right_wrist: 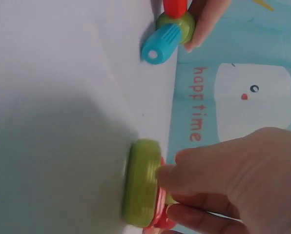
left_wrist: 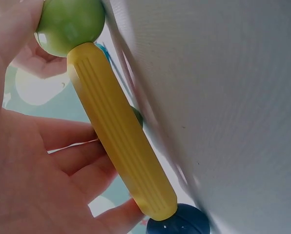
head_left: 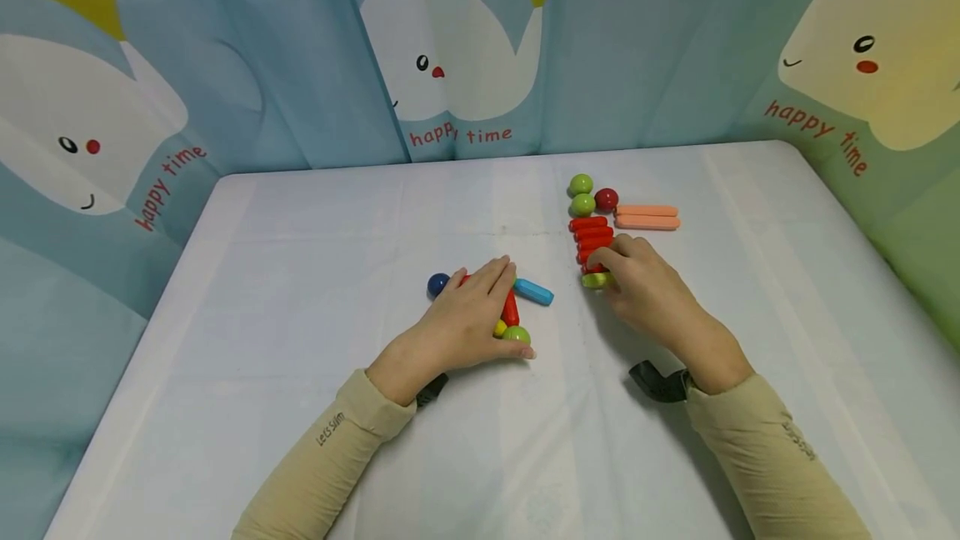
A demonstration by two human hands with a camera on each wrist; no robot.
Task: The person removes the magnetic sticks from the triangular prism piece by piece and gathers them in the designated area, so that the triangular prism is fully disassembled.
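My left hand point(head_left: 468, 315) lies flat over joined sticks and balls, its fingers stretched out. Beneath it show a red stick point(head_left: 511, 308), a green ball point(head_left: 517, 336) and a blue stick point(head_left: 534, 292). The left wrist view has the thumb against a green ball point(left_wrist: 72, 24) and fingertips at a yellow stick point(left_wrist: 121, 131), which runs to a dark blue ball point(left_wrist: 178, 220). My right hand point(head_left: 652, 294) pinches a green stick point(head_left: 597, 281) beside a row of red sticks point(head_left: 594, 233). Its thumb touches the green stick point(right_wrist: 142, 183) in the right wrist view; other fingertips are partly hidden.
Past the red sticks on the white table point(head_left: 300, 273) are two green balls point(head_left: 582, 205), a red ball point(head_left: 607, 199) and two orange sticks point(head_left: 647, 222). A printed curtain point(head_left: 300, 65) stands behind the table's far edge.
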